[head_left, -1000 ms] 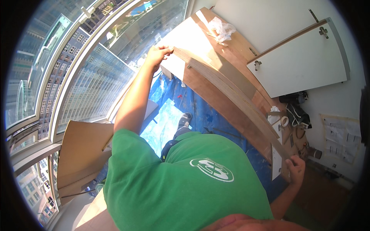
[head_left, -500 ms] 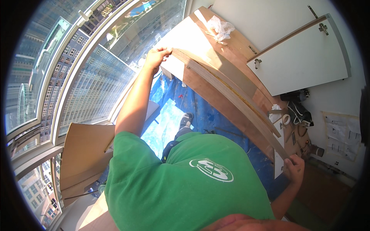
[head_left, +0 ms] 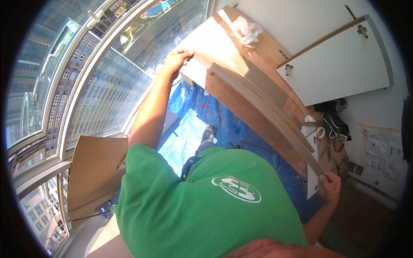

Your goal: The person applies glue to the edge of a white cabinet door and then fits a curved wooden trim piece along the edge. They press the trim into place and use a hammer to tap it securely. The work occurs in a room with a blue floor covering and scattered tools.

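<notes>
Wearing a green shirt [head_left: 206, 202] that fills the bottom of the frame, a person holds a long, narrow wooden strip [head_left: 247, 90] at both ends. It slants from upper centre down to the lower right. At the lower right, the right hand [head_left: 330, 185] has its thumb and curled fingers clamped on the near end. At upper centre, the left hand [head_left: 174, 62], arm stretched out, pinches the far end between thumb and fingertips. A thin yellow line runs along the strip, too small to identify.

As far as can be judged, the strip is lined up along a wide brown board [head_left: 254, 124], but the handling is unfinished: both ends are in hand and no fastening shows. Whether it rests on the board or hangs just above it cannot be told.

Below, in the middle, a blue sheet [head_left: 241, 129] covers the floor under a shoe [head_left: 209, 131]. Right of centre sits a tape roll [head_left: 320, 132]; crumpled white plastic [head_left: 247, 31] lies at the top. A white cabinet door [head_left: 340, 69] with metal hinges occupies the upper right, and tall windows [head_left: 103, 94] the upper left.
</notes>
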The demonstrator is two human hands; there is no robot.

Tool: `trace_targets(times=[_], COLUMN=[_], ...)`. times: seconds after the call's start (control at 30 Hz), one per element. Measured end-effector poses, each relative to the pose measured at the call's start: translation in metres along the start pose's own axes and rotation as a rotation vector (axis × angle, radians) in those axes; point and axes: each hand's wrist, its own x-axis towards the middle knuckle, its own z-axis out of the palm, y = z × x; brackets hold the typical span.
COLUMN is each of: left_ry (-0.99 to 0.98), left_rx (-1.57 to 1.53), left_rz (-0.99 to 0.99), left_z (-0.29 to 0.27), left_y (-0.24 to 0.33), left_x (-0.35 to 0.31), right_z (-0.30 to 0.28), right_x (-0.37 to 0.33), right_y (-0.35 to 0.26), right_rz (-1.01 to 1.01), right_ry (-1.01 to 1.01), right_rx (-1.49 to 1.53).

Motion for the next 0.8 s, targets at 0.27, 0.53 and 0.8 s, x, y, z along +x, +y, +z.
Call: trace_targets(times=[0.27, 0.53, 0.8], left_ry=[-0.017, 0.000, -0.012], left_rx=[0.043, 0.028, -0.012], left_rz=[-0.021, -0.012, -0.017], left_z=[-0.003, -0.001, 0.002], left_y=[0.001, 0.000, 0.000], left_x=[0.005, 0.001, 0.002], right_z=[-0.004, -0.002, 0.004], right_x=[0.000, 0.001, 0.001], right_y=[-0.023, -0.019, -0.004], right_rz=[-0.016, -0.044, 0.037], right_ry=[0.005, 0.019, 0.029], right_rx=[-0.017, -0.067, -0.082])
